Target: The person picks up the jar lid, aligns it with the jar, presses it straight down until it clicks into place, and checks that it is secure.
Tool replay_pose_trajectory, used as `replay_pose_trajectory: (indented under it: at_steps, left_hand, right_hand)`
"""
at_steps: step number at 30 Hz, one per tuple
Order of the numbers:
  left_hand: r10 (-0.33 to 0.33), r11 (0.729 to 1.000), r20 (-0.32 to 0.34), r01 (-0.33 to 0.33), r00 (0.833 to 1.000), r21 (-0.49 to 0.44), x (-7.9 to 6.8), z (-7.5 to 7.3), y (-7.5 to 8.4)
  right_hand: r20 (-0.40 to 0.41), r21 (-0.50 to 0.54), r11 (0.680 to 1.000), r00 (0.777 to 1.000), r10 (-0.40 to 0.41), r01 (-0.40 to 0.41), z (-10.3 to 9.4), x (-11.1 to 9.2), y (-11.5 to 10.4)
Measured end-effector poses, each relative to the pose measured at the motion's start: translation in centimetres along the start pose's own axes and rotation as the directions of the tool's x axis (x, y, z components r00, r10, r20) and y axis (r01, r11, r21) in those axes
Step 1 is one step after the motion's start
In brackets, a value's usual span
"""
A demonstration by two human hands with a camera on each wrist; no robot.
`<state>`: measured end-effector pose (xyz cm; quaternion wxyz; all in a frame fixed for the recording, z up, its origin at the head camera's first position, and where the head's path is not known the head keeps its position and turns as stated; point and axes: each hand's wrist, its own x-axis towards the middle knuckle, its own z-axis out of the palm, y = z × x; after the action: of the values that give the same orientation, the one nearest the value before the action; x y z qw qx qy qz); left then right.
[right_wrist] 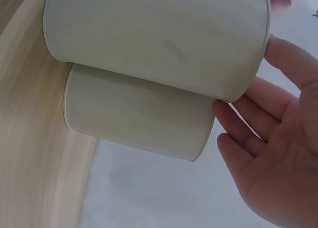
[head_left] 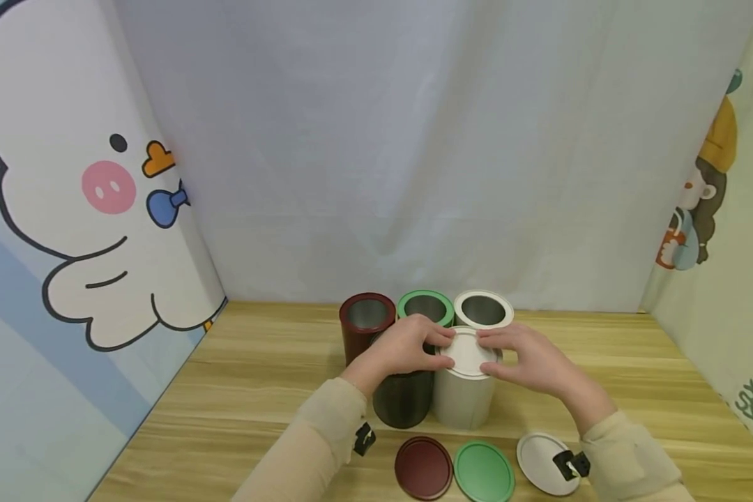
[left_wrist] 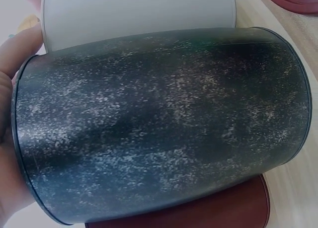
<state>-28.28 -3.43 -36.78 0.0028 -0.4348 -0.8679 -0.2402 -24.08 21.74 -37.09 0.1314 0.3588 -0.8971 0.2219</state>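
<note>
A white lid (head_left: 466,353) lies on top of the front white can (head_left: 463,403), its rim level with the can's top. My left hand (head_left: 414,346) touches the lid's left side with thumb and fingertips spread apart. From the other side, my right hand (head_left: 530,357) rests its thumb and fingertips on the lid's right edge. In the right wrist view, the right fingers (right_wrist: 261,111) lie relaxed beside the can's rim. A black can (left_wrist: 164,123) stands left of the white can, beneath my left hand, which hides its top in the head view.
Behind stand an open dark red can (head_left: 367,314), an open green-rimmed can (head_left: 425,307) and another open white can (head_left: 484,309). A dark red lid (head_left: 423,468), a green lid (head_left: 484,472) and a white lid (head_left: 542,466) lie in front on the wooden table (head_left: 257,390).
</note>
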Motion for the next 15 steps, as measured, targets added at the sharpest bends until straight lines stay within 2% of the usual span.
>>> replay_pose_trajectory:
  at_steps: [8, 12, 15]
  left_hand:
    - [0.012, 1.0, 0.001, -0.012, 1.0, 0.011, -0.14, 0.03, 0.19]
    - [0.022, 0.998, -0.012, -0.021, 1.0, 0.053, -0.31, 0.05, 0.48]
    - [0.06, 0.994, -0.055, -0.054, 0.997, 0.09, -0.48, 0.13, 0.65]
  right_hand:
    - [-0.007, 0.042, 0.997, 0.998, 0.066, -0.066, 0.21, -0.48, -0.25]
    - [-0.033, 0.043, 0.998, 0.998, 0.056, -0.055, 0.42, -0.67, -0.2]
    - [-0.085, 0.034, 0.999, 0.996, 0.027, -0.024, 0.63, -0.88, -0.19]
